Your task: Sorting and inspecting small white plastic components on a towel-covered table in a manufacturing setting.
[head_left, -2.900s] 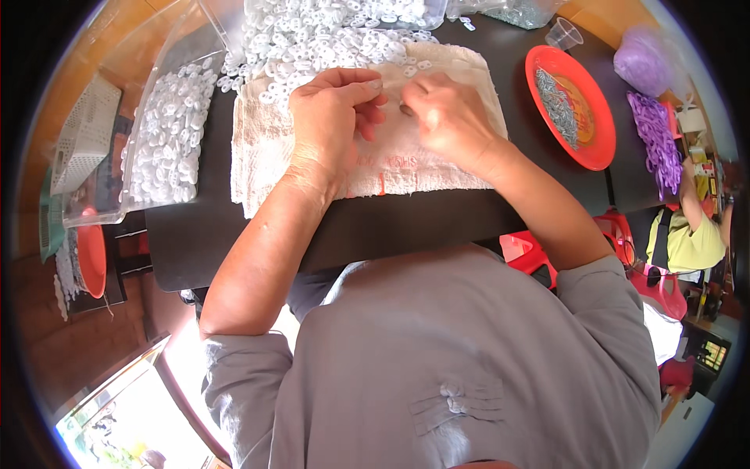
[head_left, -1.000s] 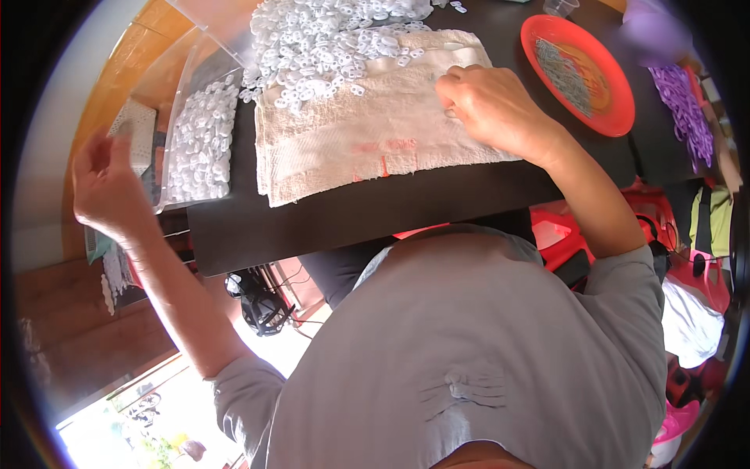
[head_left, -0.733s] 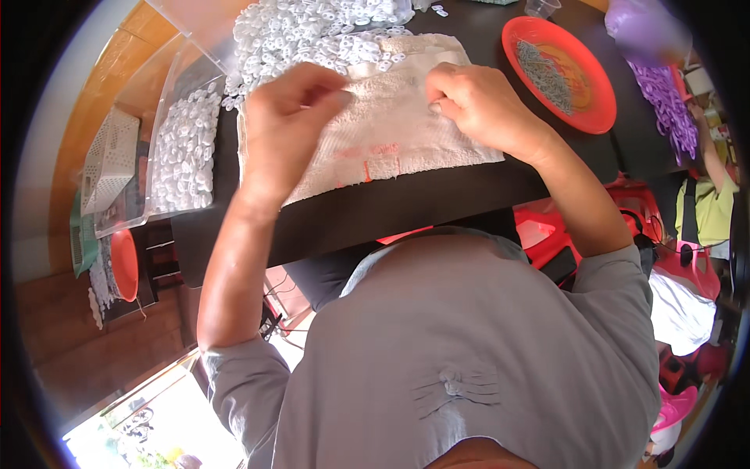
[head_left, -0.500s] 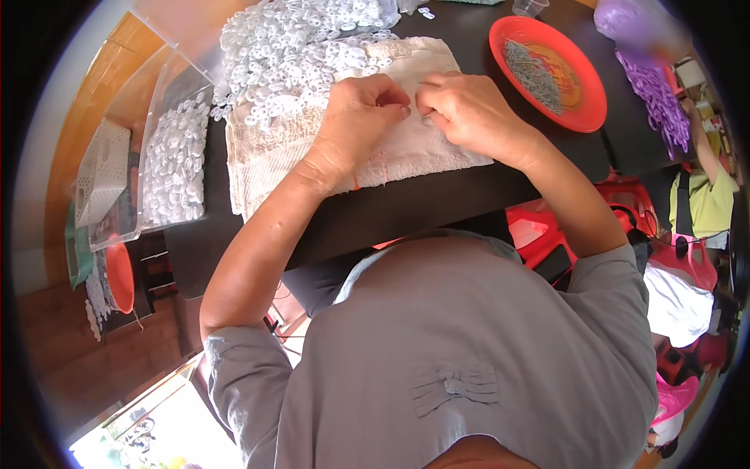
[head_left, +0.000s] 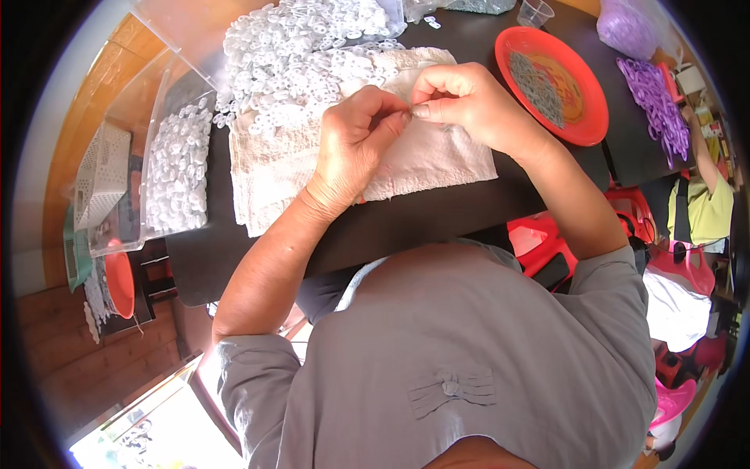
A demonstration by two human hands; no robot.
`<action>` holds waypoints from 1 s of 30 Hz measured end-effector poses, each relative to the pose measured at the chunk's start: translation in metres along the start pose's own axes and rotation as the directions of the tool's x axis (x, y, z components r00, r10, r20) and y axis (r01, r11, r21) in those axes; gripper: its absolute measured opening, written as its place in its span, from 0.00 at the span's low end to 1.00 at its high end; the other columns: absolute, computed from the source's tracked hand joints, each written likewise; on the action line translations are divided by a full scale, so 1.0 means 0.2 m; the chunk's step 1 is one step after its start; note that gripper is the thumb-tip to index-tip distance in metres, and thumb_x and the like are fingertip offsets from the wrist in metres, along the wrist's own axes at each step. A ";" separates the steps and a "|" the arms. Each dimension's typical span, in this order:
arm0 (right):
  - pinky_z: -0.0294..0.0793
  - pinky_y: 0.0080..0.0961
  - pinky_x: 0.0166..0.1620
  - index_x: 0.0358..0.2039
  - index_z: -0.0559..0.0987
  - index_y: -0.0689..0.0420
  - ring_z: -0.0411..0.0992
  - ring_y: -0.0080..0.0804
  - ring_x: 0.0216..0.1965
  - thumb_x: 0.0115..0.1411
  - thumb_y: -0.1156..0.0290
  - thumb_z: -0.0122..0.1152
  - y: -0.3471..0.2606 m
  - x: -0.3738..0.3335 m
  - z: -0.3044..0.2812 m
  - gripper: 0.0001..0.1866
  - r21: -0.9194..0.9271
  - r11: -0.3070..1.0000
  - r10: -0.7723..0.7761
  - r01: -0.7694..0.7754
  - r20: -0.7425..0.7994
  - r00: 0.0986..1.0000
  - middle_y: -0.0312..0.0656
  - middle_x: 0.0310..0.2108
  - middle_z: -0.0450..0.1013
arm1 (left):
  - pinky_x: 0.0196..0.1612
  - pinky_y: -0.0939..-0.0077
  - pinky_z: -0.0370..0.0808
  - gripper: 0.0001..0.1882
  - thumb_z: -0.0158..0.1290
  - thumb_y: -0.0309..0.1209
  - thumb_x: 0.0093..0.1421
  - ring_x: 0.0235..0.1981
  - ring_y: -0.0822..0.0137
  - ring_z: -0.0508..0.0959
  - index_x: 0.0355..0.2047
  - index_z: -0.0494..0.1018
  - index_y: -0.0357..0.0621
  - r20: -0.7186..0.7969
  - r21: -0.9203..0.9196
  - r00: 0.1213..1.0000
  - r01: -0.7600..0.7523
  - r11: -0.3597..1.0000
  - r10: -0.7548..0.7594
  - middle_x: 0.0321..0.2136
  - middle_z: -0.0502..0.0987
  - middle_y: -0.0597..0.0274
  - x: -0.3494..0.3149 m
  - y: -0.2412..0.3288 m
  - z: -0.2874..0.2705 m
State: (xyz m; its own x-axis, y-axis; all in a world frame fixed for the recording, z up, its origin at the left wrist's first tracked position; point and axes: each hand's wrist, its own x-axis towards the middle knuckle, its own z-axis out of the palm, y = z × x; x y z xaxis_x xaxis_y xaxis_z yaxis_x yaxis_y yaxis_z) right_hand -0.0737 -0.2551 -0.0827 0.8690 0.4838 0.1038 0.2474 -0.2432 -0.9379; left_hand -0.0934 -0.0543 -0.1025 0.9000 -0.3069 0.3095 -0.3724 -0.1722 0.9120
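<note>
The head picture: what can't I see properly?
In the head view:
Anything between the bare left hand and bare right hand: fingertips would hide it.
Clear plastic bag, far end: cut off by top edge.
Exact shape of thin grey pieces on shallow red plate: too small.

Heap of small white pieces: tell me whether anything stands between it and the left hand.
Nothing visible does. The left hand is over the towel, beside the near right edge of the heap of white pieces; the right hand is to its right, not between them.
</note>
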 end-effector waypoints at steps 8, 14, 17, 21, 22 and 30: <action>0.64 0.16 0.33 0.25 0.75 0.60 0.67 0.17 0.28 0.57 0.75 0.59 -0.08 0.04 0.04 0.05 0.159 0.985 0.063 -0.060 -0.018 0.998 0.31 0.25 0.70 | 0.20 0.82 0.67 0.06 0.53 0.25 0.56 0.20 0.75 0.71 0.32 0.74 0.35 -0.005 -0.327 0.942 0.317 0.890 -0.337 0.23 0.75 0.62 0.02 0.07 -0.02; 0.64 0.15 0.34 0.26 0.75 0.60 0.66 0.16 0.29 0.56 0.76 0.58 -0.03 0.05 0.09 0.03 0.213 0.977 0.011 0.012 -0.103 0.995 0.30 0.25 0.70 | 0.14 0.80 0.63 0.08 0.54 0.27 0.53 0.14 0.73 0.70 0.29 0.74 0.34 0.145 -0.622 0.843 0.485 0.615 -0.517 0.20 0.75 0.60 0.04 0.03 -0.05; 0.64 0.15 0.34 0.27 0.75 0.60 0.66 0.15 0.29 0.56 0.76 0.58 -0.02 0.04 0.10 0.03 0.219 0.975 0.046 -0.027 -0.080 0.996 0.30 0.25 0.69 | 0.15 0.81 0.63 0.07 0.54 0.27 0.54 0.15 0.74 0.69 0.29 0.74 0.34 0.106 -0.537 0.842 0.496 0.682 -0.529 0.20 0.74 0.61 0.04 0.03 -0.05; 0.66 0.16 0.32 0.30 0.77 0.61 0.67 0.17 0.27 0.57 0.75 0.59 0.01 0.04 0.10 0.03 0.182 0.983 -0.007 0.026 -0.105 0.994 0.33 0.27 0.72 | 0.18 0.83 0.65 0.06 0.53 0.27 0.56 0.16 0.76 0.69 0.30 0.75 0.35 -0.055 -0.301 0.925 0.343 0.890 -0.375 0.19 0.74 0.63 0.03 0.03 -0.02; 0.66 0.16 0.32 0.30 0.77 0.61 0.67 0.17 0.27 0.57 0.75 0.59 0.01 0.04 0.10 0.03 0.184 0.983 -0.006 0.025 -0.104 0.995 0.33 0.27 0.72 | 0.18 0.83 0.65 0.06 0.53 0.27 0.56 0.16 0.76 0.69 0.30 0.75 0.35 -0.055 -0.299 0.925 0.345 0.890 -0.377 0.19 0.74 0.63 0.03 0.03 -0.02; 0.63 0.15 0.32 0.29 0.75 0.60 0.66 0.16 0.29 0.57 0.75 0.57 -0.02 0.02 0.10 0.02 0.224 0.974 0.005 0.017 -0.096 0.995 0.30 0.26 0.70 | 0.16 0.82 0.64 0.08 0.53 0.28 0.55 0.16 0.74 0.70 0.30 0.74 0.34 0.166 -0.502 0.818 0.551 0.667 -0.551 0.19 0.73 0.61 0.04 0.07 -0.04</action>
State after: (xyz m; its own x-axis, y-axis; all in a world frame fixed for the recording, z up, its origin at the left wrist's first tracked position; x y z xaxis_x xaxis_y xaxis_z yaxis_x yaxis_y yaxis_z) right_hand -0.0804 -0.2361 -0.0851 0.9073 0.3996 0.1307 0.1599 -0.0405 -0.9863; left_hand -0.0902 -0.0514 -0.0844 0.9035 -0.3118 -0.2939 0.3614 0.1859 0.9137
